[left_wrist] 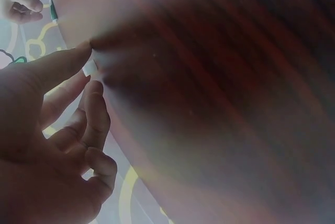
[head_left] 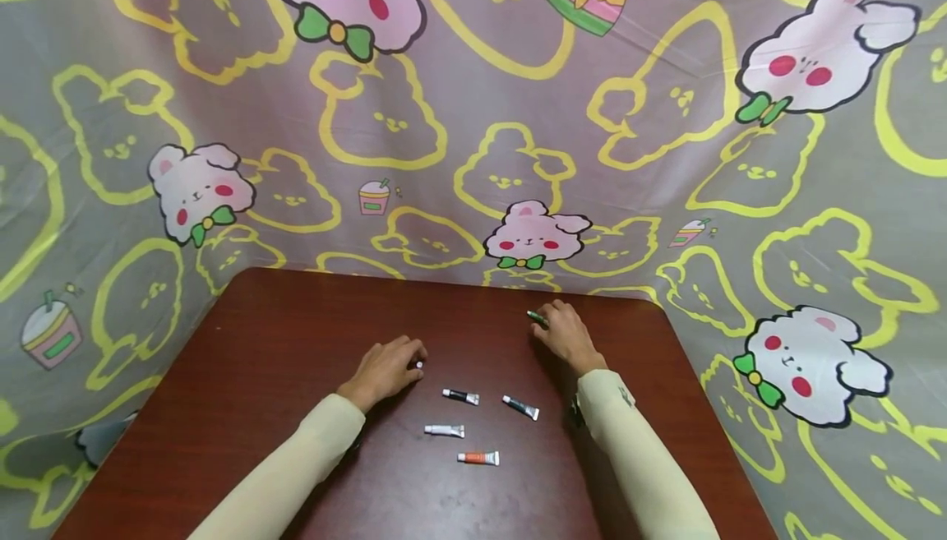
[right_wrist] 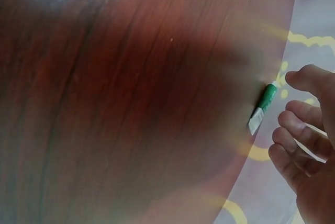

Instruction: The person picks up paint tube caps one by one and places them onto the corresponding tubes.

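At the left of the tube group, my left hand (head_left: 386, 370) rests low over the tabletop, fingers bent. A small white piece (left_wrist: 90, 68) shows between its thumb and fingertips; the rest of it is hidden. Farther back on the right, my right hand (head_left: 565, 333) reaches over a small green paint tube (right_wrist: 263, 108) with a white end. In the right wrist view this tube lies by the table edge, with the thumb and loosely bent fingers apart from it. Nearer lie a black tube (head_left: 460, 396), a dark blue tube (head_left: 520, 407), a white tube (head_left: 445, 431) and an orange tube (head_left: 478, 458).
The brown wooden table (head_left: 281, 343) has rounded far corners. A grey curtain (head_left: 414, 186) printed with yellow outlines and white bunny faces hangs behind it and along both sides.
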{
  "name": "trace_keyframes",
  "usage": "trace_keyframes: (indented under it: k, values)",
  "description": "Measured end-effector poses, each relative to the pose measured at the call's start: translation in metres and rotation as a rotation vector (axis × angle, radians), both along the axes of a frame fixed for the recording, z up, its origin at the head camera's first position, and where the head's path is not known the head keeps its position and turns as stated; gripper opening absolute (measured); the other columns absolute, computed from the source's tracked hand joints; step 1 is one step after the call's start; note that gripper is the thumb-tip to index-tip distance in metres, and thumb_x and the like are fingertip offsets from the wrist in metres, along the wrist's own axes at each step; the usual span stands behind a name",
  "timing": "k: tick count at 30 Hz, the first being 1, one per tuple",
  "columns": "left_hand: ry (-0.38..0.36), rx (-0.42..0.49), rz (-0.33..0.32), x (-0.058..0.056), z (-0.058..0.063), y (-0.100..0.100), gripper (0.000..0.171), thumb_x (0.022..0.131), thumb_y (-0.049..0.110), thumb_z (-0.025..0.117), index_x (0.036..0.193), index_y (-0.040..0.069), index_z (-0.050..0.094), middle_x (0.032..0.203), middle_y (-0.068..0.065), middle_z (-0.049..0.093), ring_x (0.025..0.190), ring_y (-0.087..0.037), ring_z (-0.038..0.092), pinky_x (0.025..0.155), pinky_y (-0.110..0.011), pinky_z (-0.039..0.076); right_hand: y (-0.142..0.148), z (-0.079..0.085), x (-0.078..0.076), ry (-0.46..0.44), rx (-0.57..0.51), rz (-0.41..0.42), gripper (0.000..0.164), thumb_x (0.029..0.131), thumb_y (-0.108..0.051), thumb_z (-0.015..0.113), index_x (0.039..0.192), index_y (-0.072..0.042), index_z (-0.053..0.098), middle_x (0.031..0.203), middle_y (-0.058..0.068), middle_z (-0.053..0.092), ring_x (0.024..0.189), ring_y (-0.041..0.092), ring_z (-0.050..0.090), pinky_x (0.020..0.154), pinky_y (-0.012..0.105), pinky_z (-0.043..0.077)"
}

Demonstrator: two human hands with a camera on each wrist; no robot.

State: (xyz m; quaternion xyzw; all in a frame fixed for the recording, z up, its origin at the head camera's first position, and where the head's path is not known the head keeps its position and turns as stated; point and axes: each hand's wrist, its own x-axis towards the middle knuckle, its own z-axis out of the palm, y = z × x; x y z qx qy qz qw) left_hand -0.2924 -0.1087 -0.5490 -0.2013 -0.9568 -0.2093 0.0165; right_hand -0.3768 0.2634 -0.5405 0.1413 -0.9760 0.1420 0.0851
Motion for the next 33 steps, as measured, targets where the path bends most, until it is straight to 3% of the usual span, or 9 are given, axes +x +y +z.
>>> trace_keyframes:
  k: [9, 20, 33]
  values:
    - [-0.007, -0.002, 0.008, 0.003, -0.005, 0.003, 0.019, 0.096, 0.02, 0.085, 0.112, 0.017, 0.074, 0.106, -0.002, 0.071, 0.099, -0.024, 0.071, 0.089, -0.048, 0.052, 0.0, -0.005, -0.007, -0.029, -0.005, -0.019, 0.032, 0.098, -0.022, 0.08, 0.119, 0.001, 0.073, 0.117, 0.019, 0.066, 0.112, 0.041, 0.063, 0.098, 0.058, 0.056]
    - [0.044, -0.002, -0.003, 0.004, -0.01, 0.005, 0.015, 0.095, 0.017, 0.085, 0.105, 0.017, 0.073, 0.1, -0.001, 0.069, 0.094, -0.024, 0.07, 0.085, -0.047, 0.052, 0.002, -0.011, -0.011, -0.078, 0.034, -0.047, 0.031, 0.101, -0.021, 0.078, 0.122, 0.002, 0.074, 0.12, 0.021, 0.066, 0.113, 0.042, 0.062, 0.097, 0.058, 0.055]
    - [0.067, -0.021, 0.0, 0.002, -0.011, 0.004, 0.013, 0.096, 0.018, 0.084, 0.101, 0.018, 0.073, 0.096, 0.002, 0.067, 0.09, -0.02, 0.069, 0.081, -0.044, 0.051, 0.001, -0.012, -0.014, -0.057, 0.036, -0.061, 0.025, 0.1, -0.015, 0.078, 0.119, 0.001, 0.075, 0.116, 0.021, 0.067, 0.112, 0.044, 0.064, 0.097, 0.059, 0.056]
